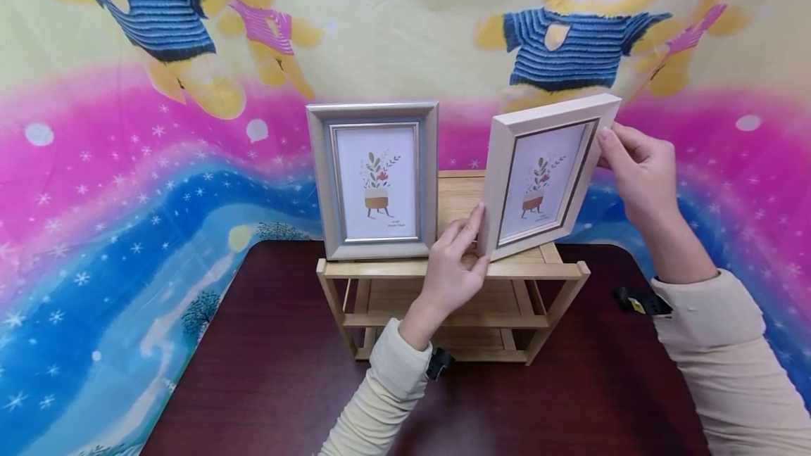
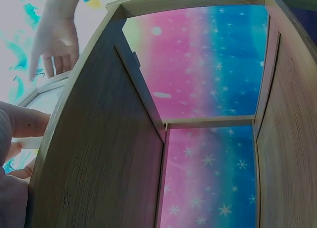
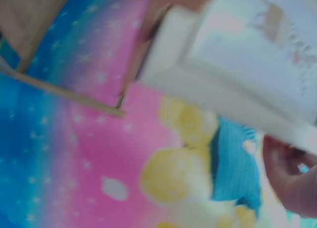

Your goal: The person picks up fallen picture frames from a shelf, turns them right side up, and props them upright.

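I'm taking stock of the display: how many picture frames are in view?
2. A silver frame stands on the wooden rack; a cream frame, right of that one, is held between the left hand and right hand. Any behind them would be hidden.

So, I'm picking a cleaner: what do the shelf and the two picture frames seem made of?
Shelf: likely wood or bamboo, satin-looking, judging by visible grain.
Silvery frame: perhaps coated wood or plastic; metallic sheen.
Cream frame: possibly painted wood or plastic, matte-looking, with smooth pale surface.
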Available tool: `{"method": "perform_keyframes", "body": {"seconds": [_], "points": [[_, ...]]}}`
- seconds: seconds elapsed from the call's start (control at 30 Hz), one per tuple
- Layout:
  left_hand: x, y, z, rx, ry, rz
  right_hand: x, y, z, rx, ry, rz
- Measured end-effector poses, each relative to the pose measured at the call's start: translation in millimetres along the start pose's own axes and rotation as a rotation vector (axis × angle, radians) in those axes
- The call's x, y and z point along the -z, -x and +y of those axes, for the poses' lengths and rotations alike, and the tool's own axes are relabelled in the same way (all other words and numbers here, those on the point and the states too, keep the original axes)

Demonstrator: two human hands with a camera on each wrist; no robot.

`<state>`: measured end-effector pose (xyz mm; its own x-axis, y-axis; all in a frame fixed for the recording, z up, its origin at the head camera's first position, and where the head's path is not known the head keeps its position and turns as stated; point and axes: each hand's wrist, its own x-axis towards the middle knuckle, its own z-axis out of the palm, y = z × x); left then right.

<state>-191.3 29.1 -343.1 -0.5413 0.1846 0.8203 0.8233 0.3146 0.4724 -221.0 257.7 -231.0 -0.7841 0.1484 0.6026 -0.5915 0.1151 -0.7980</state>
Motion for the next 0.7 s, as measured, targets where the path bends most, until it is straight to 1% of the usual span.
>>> {"method": "perform_keyframes", "body": {"seconds": [0.07, 0.13, 0.17, 0.23, 0.37, 0.5, 0.6, 0.7], "points": [[0.1, 0.1, 0.5, -0.013, -0.003, 0.001, -2.8, 1.6, -8.3, -0.047, 0.147, 0.004], [-0.1, 0.2, 1.0, -0.032, -0.013, 0.001, -5.0, 1.8, -15.4, -0.106, 0.264, -0.006], [-0.1, 0.2, 1.6, -0.042, -0.017, 0.002, -5.9, 1.5, -18.2, -0.133, 0.315, -0.015], [-0.6, 0.7, 2.4, -0.064, -0.038, 0.004, -7.8, 0.2, -22.4, -0.179, 0.36, -0.037], [-2.8, 2.7, 6.3, -0.084, -0.065, 0.013, -11.2, -4.6, -26.7, -0.244, 0.37, -0.07], [-8.2, 6.6, 12.1, -0.092, -0.093, 0.033, -15.4, -10.4, -28.3, -0.301, 0.345, -0.101], [-12.8, 9.2, 17.9, -0.105, -0.12, 0.055, -19.3, -14.3, -28.8, -0.325, 0.309, -0.115], [-16.7, 11.0, 23.3, -0.119, -0.158, 0.064, -22.5, -17.3, -29.3, -0.349, 0.264, -0.111]]}}
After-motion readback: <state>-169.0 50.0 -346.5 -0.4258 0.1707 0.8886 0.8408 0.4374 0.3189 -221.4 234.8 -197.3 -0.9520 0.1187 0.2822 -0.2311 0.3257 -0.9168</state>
